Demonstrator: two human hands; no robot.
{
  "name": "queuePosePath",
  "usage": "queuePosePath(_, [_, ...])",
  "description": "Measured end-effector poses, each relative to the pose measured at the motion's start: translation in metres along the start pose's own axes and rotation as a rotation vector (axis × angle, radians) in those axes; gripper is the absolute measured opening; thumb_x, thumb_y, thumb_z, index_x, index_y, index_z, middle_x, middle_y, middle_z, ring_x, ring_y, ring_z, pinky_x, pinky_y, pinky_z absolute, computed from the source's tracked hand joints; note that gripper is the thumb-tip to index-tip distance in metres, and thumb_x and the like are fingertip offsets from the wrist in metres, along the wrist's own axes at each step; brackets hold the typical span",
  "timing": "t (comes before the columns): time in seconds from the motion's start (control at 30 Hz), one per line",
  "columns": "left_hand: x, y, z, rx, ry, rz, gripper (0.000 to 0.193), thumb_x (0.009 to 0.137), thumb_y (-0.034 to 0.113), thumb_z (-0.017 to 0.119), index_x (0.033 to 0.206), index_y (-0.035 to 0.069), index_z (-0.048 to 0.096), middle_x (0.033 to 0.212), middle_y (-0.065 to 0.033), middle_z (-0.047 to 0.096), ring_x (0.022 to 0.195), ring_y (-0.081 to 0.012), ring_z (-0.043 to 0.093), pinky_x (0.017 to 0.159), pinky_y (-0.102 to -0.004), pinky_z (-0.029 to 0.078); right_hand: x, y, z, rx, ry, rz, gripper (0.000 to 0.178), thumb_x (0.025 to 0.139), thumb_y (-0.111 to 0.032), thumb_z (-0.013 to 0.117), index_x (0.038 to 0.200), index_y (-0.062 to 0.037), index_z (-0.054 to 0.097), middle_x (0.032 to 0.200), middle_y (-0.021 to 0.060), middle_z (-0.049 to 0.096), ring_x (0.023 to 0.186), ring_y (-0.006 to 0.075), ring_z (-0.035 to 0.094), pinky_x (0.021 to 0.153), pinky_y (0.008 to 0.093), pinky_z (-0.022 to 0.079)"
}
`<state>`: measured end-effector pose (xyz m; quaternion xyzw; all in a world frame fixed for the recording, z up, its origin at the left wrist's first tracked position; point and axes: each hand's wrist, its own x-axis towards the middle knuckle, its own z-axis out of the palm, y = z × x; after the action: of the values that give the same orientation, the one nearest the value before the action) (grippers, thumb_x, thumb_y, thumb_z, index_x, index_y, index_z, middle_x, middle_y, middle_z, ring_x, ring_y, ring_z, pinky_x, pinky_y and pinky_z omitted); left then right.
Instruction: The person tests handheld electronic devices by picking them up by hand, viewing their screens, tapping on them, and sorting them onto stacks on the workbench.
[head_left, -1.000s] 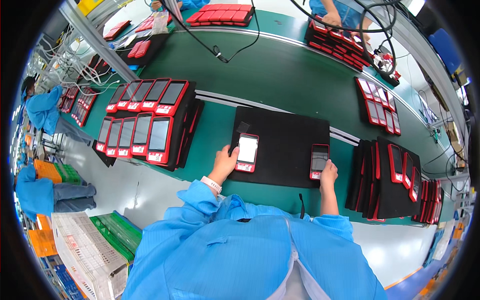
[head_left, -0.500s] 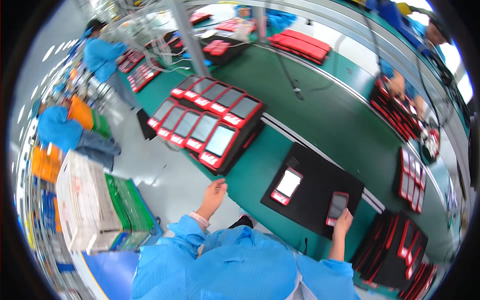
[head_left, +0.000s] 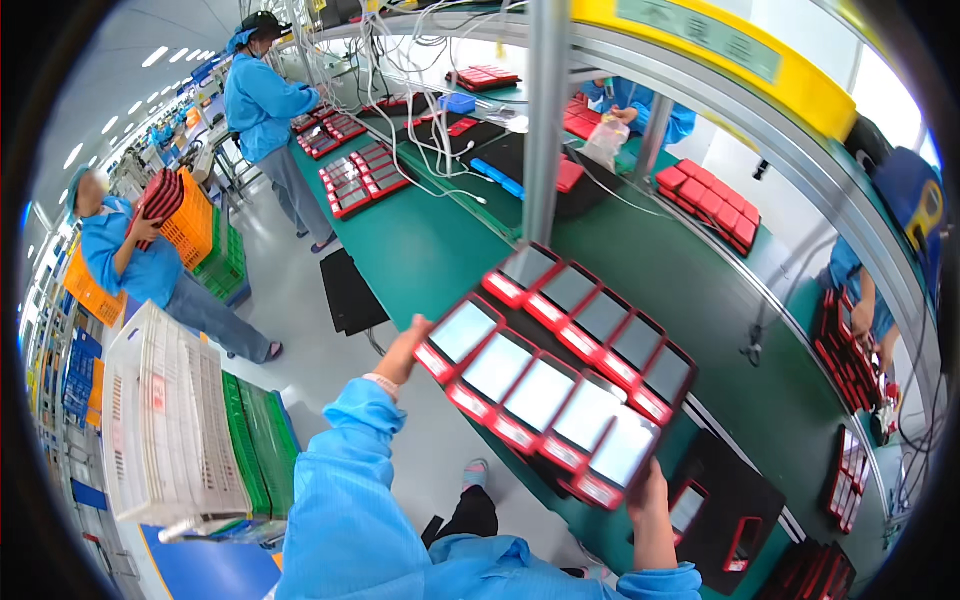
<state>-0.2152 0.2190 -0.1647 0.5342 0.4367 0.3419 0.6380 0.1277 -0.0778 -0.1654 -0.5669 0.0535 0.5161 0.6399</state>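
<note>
A dark tray bearing two rows of red handheld devices (head_left: 540, 395) with grey screens is between my two hands, tilted over the near side of the bench. My left hand (head_left: 403, 352) grips its left end, fingers partly hidden beneath. At the opposite end, my right hand (head_left: 650, 497) is closed round the near right corner, with its fingers mostly out of sight. Below and right of that hand lies a black mat (head_left: 735, 490). On the mat are a device with a lit screen (head_left: 687, 508) and a second red device (head_left: 742, 544).
A metal post (head_left: 546, 130) rises from the green bench (head_left: 440, 240) just beyond the tray. White cables hang behind it. Filled device trays (head_left: 362, 180) stand farther along. Stacked crates (head_left: 180, 420) stand at left; a co-worker (head_left: 130, 240) there carries red trays. More devices are stacked lower right (head_left: 808, 572).
The device tray has come off the bench into both my hands. My right hand has left the device on the mat. The view has turned left, and a co-worker at left now holds red trays.
</note>
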Motion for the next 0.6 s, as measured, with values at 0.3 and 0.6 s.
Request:
queuePosePath(0.3, [0.062,0.037,-0.005,0.117,-0.366,-0.515,0.073,0.081,0.066,0.034,0.107,0.002,0.058,0.108,-0.0093,0.058,0.098,-0.018,0.054,0.085,-0.0301,0.041,0.05,0.014,0.142,-0.138,-0.227,-0.049,0.04,0.089,-0.037,0.041,0.114,-0.0067,0.05,0.11,0.0108,0.056,0.095,0.0223,0.057,0.081,0.0367,0.047])
queuePosePath(0.6, [0.067,-0.005,0.006,0.28,-0.298,-0.416,0.083,0.077,0.069,0.036,0.091,-0.009,0.062,0.096,-0.0227,0.06,0.093,-0.0317,0.058,0.083,-0.0348,0.042,0.101,0.012,0.272,-0.315,-0.455,0.034,0.042,0.088,-0.039,0.04,0.115,-0.0071,0.049,0.111,0.0105,0.056,0.097,0.0224,0.056,0.082,0.037,0.046])
